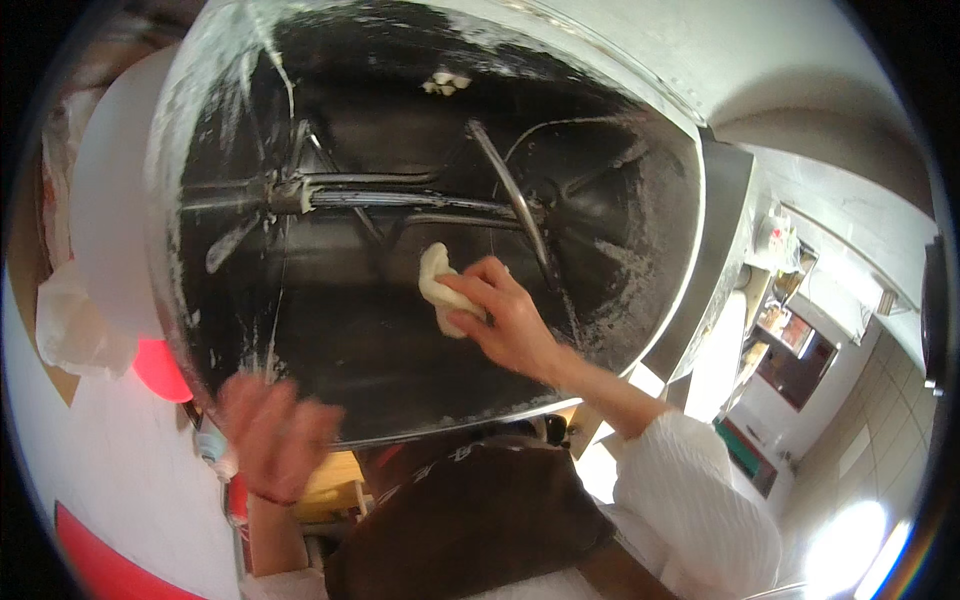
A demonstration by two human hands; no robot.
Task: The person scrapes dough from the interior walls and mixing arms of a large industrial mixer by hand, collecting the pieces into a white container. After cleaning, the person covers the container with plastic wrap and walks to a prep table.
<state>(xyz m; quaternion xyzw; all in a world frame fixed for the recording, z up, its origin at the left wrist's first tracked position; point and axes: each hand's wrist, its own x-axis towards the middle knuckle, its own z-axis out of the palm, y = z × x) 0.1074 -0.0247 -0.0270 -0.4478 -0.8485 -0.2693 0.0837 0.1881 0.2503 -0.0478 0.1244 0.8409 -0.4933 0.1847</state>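
A lump of pale dough [436, 281] is pinched between the thumb and fingers of my right hand [502, 315]. That hand reaches over the front rim, above the trough of a large metal dough mixer [352, 337]. Past the dough, a shaft with bent mixing bars [412, 199] runs across the trough. Small dough pieces [448, 81] cling to the far wall, and a dough scrap is stuck on the shaft's left end. My left hand [277, 435] is at the front left of the rim, fingers curled and blurred by motion; whether it holds anything is unclear.
Flour residue coats the mixer's rim [169, 150] and side walls. To the left are a translucent plastic bag [82, 322] and a bright red round object [161, 370]. A brown apron [465, 517] hangs close against the mixer's front edge. Shelves [787, 300] with goods stand to the right.
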